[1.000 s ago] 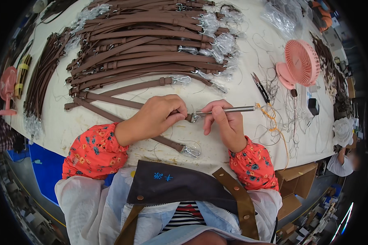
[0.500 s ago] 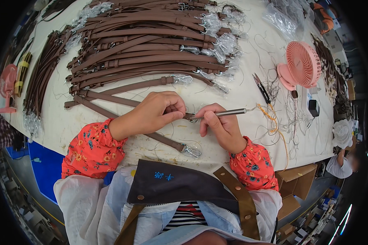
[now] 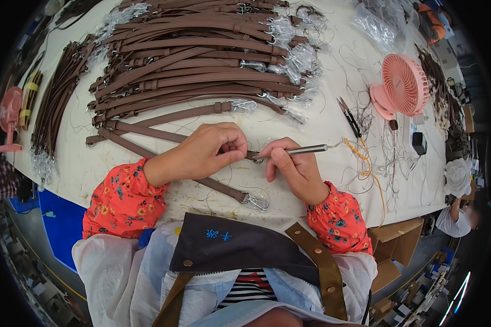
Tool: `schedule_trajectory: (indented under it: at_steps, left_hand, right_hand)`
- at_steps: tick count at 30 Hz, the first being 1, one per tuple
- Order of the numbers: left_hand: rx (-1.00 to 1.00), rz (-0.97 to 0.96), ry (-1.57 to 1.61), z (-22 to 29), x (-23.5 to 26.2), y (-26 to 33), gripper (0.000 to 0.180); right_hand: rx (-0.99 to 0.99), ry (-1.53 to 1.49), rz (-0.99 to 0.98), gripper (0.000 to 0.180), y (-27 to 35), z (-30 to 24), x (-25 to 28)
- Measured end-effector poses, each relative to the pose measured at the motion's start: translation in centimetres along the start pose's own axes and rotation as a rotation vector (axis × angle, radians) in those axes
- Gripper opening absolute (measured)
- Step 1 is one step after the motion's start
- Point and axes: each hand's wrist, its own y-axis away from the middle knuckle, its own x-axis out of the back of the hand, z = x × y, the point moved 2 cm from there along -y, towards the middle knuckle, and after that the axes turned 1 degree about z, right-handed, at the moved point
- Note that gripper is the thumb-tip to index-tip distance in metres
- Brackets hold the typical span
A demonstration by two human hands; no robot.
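Observation:
My left hand [image 3: 204,150] is closed in a pinch at the end of a brown strap [image 3: 153,132], part of which passes beneath the hand. My right hand [image 3: 297,171] grips a slim metal tool [image 3: 311,149] like a pen. Its tip points left to the strap's small metal fitting [image 3: 255,156], between my hands; the exact contact is too small to tell. A thin hook at the tool's outer end meets an orange cord [image 3: 365,161]. Another strap length [image 3: 218,187] passes below my left wrist, ending in a plastic-wrapped metal clasp [image 3: 256,201].
A large pile of brown straps [image 3: 202,71] with wrapped clasps covers the far table, with another bundle [image 3: 63,92] at left. Black-handled snips [image 3: 350,117], a pink fan [image 3: 401,87] and loose threads lie right. Below the table's right edge stands a cardboard box [image 3: 395,245].
The tool in my right hand has tilted or shifted very slightly. Both hands stay in nearly the same place, and the straps lie as before.

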Motion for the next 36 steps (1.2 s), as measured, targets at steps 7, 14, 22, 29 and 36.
schedule_trajectory:
  at_steps: [7,14,22,29,36]
  left_hand:
    - [0.027,0.123,0.066,0.4,-0.6,-0.1,0.012]
    - [-0.15,0.171,-0.23,0.1,-1.9,0.1,0.013]
    - [-0.104,0.179,-0.161,0.3,-1.3,0.0,0.007]
    - [-0.029,0.157,-0.044,0.3,-0.9,0.0,0.008]
    - [-0.056,0.098,-0.039,0.4,-0.6,0.1,0.009]
  right_hand:
    - [-0.018,-0.041,0.037,0.028,0.0,0.0,0.2]
    - [-0.018,-0.015,0.054,0.028,0.0,0.1,0.0]
    - [-0.008,-0.013,0.047,0.027,0.0,0.1,-0.1]
    - [-0.007,-0.009,0.038,0.026,0.0,0.2,-0.1]
    - [-0.005,-0.012,0.029,0.027,0.0,0.1,-0.1]
